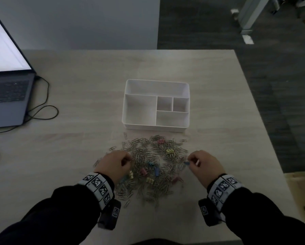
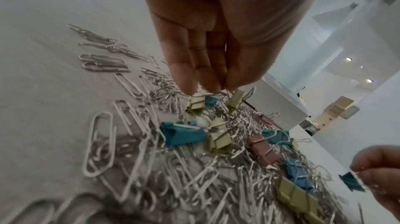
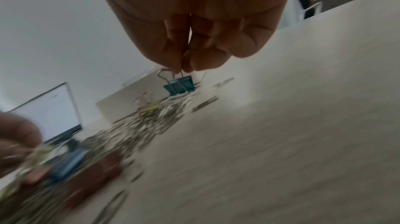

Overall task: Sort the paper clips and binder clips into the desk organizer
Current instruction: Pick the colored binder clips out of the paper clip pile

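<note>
the right hand (image 1: 204, 164) pinches a teal binder clip (image 3: 180, 85) by its wire handle at the pile's (image 1: 148, 167) right edge, the left hand's (image 1: 113, 163) fingers bunched on paper clips, and the desk organizer (image 1: 156, 127) sits straight ahead on the worktop (image 1: 219, 106), about equally near both hands.

Blk sleeves (image 1: 42, 216), tag-marked wristbands (image 1: 97, 187)

Dim room: pale wooden desk (image 1: 77, 142), grey wall (image 1: 74, 22), seemingly dark carpet (image 1: 275, 82)
</note>
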Available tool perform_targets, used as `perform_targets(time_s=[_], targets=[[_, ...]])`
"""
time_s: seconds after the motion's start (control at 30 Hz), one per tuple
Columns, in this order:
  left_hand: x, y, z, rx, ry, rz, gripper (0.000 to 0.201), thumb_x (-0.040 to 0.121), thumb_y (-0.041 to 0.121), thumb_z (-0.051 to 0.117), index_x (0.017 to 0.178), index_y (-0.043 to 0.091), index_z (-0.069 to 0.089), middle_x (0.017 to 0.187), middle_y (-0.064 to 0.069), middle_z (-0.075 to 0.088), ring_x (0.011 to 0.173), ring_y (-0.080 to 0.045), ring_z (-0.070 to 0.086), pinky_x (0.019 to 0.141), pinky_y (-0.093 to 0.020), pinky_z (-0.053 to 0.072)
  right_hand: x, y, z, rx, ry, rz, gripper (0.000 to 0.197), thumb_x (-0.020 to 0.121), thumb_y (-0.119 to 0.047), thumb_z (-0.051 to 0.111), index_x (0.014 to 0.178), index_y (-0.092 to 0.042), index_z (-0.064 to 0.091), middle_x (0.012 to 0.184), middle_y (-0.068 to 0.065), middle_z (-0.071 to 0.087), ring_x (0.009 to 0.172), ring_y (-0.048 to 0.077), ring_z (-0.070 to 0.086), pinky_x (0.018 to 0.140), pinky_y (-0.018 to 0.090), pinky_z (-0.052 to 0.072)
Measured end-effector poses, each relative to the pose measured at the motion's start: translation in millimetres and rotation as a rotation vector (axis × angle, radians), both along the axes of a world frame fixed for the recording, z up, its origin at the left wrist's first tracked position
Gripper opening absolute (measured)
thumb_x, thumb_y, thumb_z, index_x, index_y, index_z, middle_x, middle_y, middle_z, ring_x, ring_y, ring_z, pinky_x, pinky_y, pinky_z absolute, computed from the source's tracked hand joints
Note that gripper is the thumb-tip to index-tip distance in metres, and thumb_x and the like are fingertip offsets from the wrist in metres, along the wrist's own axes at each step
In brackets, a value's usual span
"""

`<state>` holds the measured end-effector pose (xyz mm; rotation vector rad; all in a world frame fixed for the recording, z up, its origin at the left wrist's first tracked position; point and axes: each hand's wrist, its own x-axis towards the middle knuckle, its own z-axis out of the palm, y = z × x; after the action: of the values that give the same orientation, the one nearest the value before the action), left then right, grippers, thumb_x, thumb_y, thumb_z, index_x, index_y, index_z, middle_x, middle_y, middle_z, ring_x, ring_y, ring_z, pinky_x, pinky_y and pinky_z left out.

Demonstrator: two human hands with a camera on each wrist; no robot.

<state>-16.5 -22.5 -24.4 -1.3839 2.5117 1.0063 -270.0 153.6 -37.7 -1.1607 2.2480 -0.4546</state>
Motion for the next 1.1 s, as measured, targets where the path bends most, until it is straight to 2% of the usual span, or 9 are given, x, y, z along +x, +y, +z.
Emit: perform_targets(time_s=[0.13, 0.23, 0.3, 0.43, 0.6, 0.73, 0.83, 0.93, 1.1], targets=[[0, -2, 2, 0.013, 0.052, 0.039, 0.014, 0.083, 0.017, 0.062, 0.078, 0.028, 0.069, 0.072, 0.020, 0.061, 0.071, -0.001, 0.056, 0.069, -0.018, 0.040, -28, 12, -2, 0.009, 0.050, -0.161, 0.013, 0.081, -0.014, 0.064, 0.083, -0.027, 0.061, 0.083, -0.004, 0.058, 0.075, 0.016, 0.054, 0.072, 0.025, 0.040], [1, 0, 3, 0.035, 0.102, 0.107, 0.016, 0.083, 0.019, 0.064, 0.077, 0.033, 0.067, 0.073, 0.023, 0.061, 0.072, 0.006, 0.055, 0.071, -0.018, 0.044, -35, 19, -3, 0.034, 0.074, -0.178, 0.009, 0.081, -0.017, 0.064, 0.086, -0.024, 0.064, 0.086, -0.004, 0.057, 0.079, 0.018, 0.056, 0.074, 0.028, 0.044], [1, 2, 2, 0.070, 0.132, 0.154, 0.015, 0.083, 0.019, 0.065, 0.078, 0.033, 0.067, 0.076, 0.020, 0.064, 0.073, 0.005, 0.058, 0.068, -0.018, 0.047, -32, 19, -2, -0.002, 0.103, -0.164, 0.010, 0.080, -0.019, 0.066, 0.087, -0.026, 0.063, 0.088, -0.004, 0.053, 0.078, 0.016, 0.055, 0.074, 0.033, 0.048], [3, 6, 1, 0.149, 0.188, 0.271, 0.014, 0.082, 0.019, 0.065, 0.079, 0.033, 0.068, 0.074, 0.011, 0.066, 0.066, -0.008, 0.063, 0.066, -0.030, 0.056, -12, -2, 0, -0.045, 0.086, -0.017, 0.013, 0.082, -0.023, 0.064, 0.096, -0.024, 0.065, 0.093, -0.007, 0.050, 0.081, 0.013, 0.056, 0.079, 0.035, 0.051], [-3, 13, 6, 0.176, 0.219, 0.309, 0.014, 0.082, 0.019, 0.067, 0.080, 0.033, 0.068, 0.074, 0.011, 0.066, 0.064, -0.006, 0.063, 0.061, -0.027, 0.055, 15, -46, 0, 0.082, 0.063, 0.236, 0.032, 0.088, -0.032, 0.055, 0.120, -0.033, 0.056, 0.115, -0.007, 0.051, 0.100, 0.015, 0.057, 0.086, 0.033, 0.050], [-10, 17, 7, 0.213, 0.246, 0.306, 0.015, 0.082, 0.021, 0.068, 0.077, 0.035, 0.067, 0.073, 0.010, 0.065, 0.065, -0.009, 0.063, 0.064, -0.032, 0.057, 19, -64, -2, 0.117, 0.093, 0.304, 0.027, 0.092, -0.032, 0.047, 0.114, -0.031, 0.064, 0.110, -0.004, 0.057, 0.103, 0.017, 0.057, 0.091, 0.033, 0.048], [-15, 18, 9, 0.226, 0.264, 0.291, 0.018, 0.082, 0.018, 0.067, 0.076, 0.035, 0.067, 0.073, 0.009, 0.065, 0.063, -0.008, 0.061, 0.060, -0.027, 0.054, 8, -60, -4, 0.044, 0.087, 0.211, 0.023, 0.090, -0.034, 0.052, 0.106, -0.032, 0.070, 0.103, -0.006, 0.061, 0.097, 0.015, 0.059, 0.088, 0.034, 0.049], [-18, 19, 11, 0.243, 0.261, 0.286, 0.016, 0.083, 0.018, 0.066, 0.079, 0.033, 0.067, 0.074, 0.009, 0.065, 0.062, -0.007, 0.060, 0.058, -0.022, 0.049, -17, -48, 0, -0.054, 0.080, 0.003, 0.016, 0.086, -0.030, 0.062, 0.098, -0.028, 0.073, 0.100, -0.003, 0.066, 0.094, 0.017, 0.061, 0.087, 0.031, 0.048], [-24, 21, 15, 0.250, 0.270, 0.274, 0.010, 0.085, 0.012, 0.066, 0.087, 0.021, 0.069, 0.068, 0.009, 0.065, 0.055, 0.008, 0.057, 0.051, -0.006, 0.042, -59, -30, 1, 0.026, 0.121, -0.158, 0.019, 0.086, -0.023, 0.063, 0.102, -0.020, 0.072, 0.106, 0.005, 0.064, 0.099, 0.023, 0.060, 0.089, 0.030, 0.044]])
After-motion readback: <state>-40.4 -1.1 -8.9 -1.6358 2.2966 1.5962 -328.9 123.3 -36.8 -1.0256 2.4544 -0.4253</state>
